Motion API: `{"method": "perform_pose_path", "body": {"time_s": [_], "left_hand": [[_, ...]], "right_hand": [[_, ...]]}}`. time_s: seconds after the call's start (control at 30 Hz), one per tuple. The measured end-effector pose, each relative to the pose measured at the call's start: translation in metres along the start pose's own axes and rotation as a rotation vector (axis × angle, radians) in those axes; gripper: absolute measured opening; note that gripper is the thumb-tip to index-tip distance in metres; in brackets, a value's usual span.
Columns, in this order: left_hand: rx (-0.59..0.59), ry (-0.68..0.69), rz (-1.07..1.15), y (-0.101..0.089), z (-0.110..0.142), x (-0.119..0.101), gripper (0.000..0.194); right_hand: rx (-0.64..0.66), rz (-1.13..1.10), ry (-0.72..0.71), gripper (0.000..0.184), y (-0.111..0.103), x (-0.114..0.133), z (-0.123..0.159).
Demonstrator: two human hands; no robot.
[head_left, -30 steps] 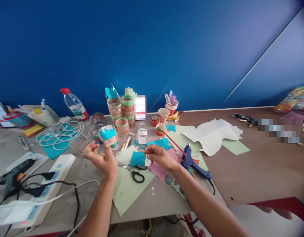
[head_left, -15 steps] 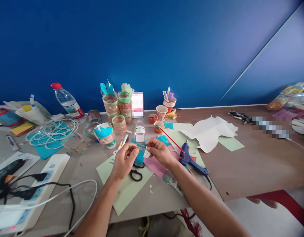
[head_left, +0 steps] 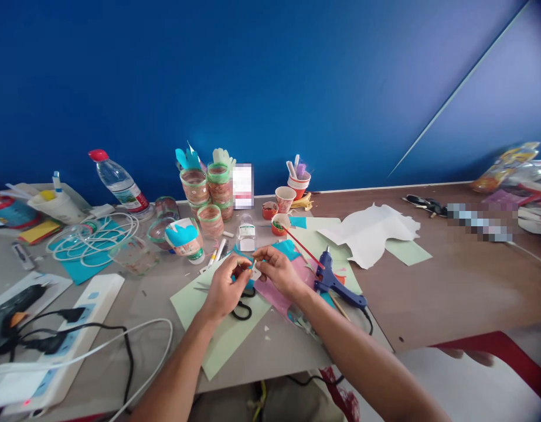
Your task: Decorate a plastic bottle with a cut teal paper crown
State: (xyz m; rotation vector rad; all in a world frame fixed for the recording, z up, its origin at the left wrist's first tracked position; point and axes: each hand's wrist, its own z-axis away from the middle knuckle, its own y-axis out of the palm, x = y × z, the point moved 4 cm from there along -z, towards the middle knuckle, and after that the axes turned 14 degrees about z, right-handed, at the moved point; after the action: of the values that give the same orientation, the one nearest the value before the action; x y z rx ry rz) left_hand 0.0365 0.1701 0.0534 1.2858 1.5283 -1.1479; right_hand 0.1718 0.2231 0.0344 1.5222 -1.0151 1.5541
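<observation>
My right hand (head_left: 276, 271) is closed in a pinch on a small white piece of paper (head_left: 255, 274). My left hand (head_left: 228, 285) is closed too, its thumb and fingertips meeting the left edge of that piece. Curled fingers hide part of the paper. Just below the hands lie scissors (head_left: 242, 311) with black handles, over a pale green sheet (head_left: 221, 349). Beside my right hand is a pink sheet (head_left: 276, 294), and blue paper (head_left: 288, 250) lies behind it. A blue glue gun (head_left: 336, 282) rests to the right of my right hand.
Behind the hands stand a clear small bottle (head_left: 246, 233), decorated jars (head_left: 210, 221) and paper cups (head_left: 285, 199). At left are a water bottle (head_left: 123, 187), coiled white cable (head_left: 94, 237) and a power strip (head_left: 88, 328). Torn white paper (head_left: 369, 237) lies at right.
My hands have come together. My left hand moved right, and the white piece, in my right hand, shifted slightly left to meet its fingertips. The camera view shifted slightly.
</observation>
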Motion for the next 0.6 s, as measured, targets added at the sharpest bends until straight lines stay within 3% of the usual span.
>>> {"method": "perform_pose_path", "body": {"time_s": [0.1,0.17,0.6], "left_hand": [[0.025,0.17,-0.104,0.002,0.0005,-0.0083,0.015],[0.049,0.209,-0.146,0.0034,0.0008,-0.0091,0.018],[0.072,0.203,-0.273,0.0079,0.001,-0.0036,0.016]], "right_hand": [[0.002,-0.004,0.004,0.02,0.0001,0.0011,0.0006],[-0.003,-0.003,0.007,0.021,-0.0004,0.0014,0.0006],[-0.009,0.013,0.0,0.016,0.0015,0.0024,0.0008]]}}
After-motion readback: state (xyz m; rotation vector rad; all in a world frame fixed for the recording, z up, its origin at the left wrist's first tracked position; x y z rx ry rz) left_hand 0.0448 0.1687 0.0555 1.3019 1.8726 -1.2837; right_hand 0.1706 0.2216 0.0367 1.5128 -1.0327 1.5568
